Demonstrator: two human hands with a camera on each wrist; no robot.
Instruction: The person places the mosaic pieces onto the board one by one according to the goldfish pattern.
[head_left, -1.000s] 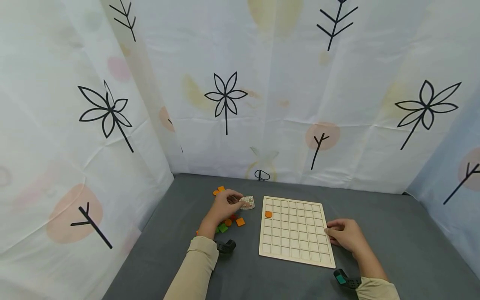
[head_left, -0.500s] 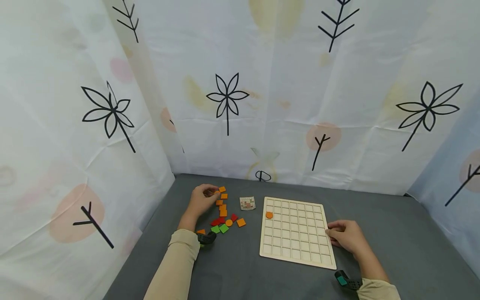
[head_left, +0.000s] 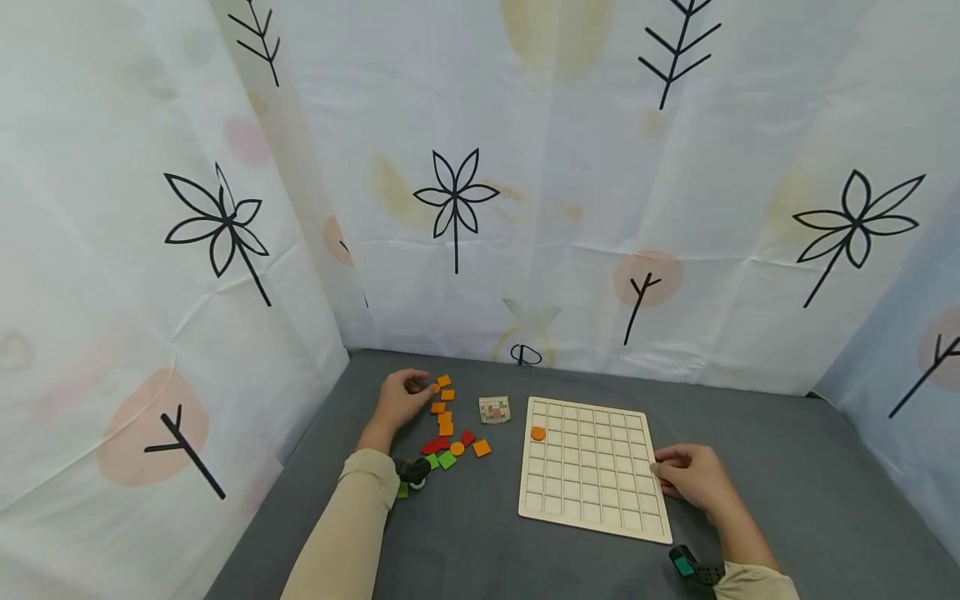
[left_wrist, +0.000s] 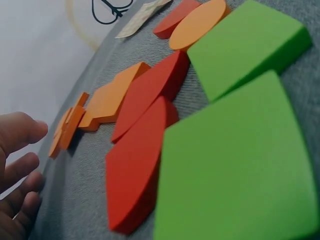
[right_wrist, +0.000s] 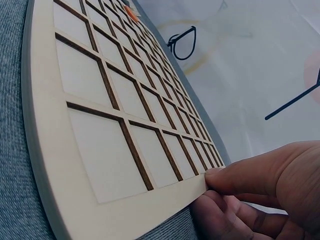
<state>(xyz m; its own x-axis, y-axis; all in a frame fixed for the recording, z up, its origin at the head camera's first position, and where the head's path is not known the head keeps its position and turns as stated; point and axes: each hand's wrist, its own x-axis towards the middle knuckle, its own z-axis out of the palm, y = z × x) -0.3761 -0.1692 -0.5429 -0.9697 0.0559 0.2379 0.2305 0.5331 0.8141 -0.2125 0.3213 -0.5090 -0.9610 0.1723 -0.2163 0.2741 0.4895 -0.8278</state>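
My left hand (head_left: 399, 400) is beside the orange pieces at the table's far left, fingers loosely bent. Nothing shows between its thumb and fingers in the left wrist view, where a gap parts them from the orange tiles (left_wrist: 102, 104). An orange round piece (head_left: 435, 388) lies closest to the fingertips. On the right, my right hand (head_left: 693, 475) pinches the right edge of a pale wooden grid board (head_left: 592, 527), its thumb (right_wrist: 235, 175) on the rim and fingers curled at the side. One orange disc (head_left: 538, 433) sits in a left-hand cell of the board.
Red tiles (head_left: 431, 447), green tiles (head_left: 447, 460) and an orange square (head_left: 482, 448) lie loose left of the board. A small patterned card (head_left: 494, 409) lies between them and the board. A printed curtain (head_left: 570, 317) hangs behind the grey table (head_left: 480, 533).
My left hand has moved left from beside the card to the far orange pieces, uncovering the card and several tiles. My right hand has stayed on the board's edge.
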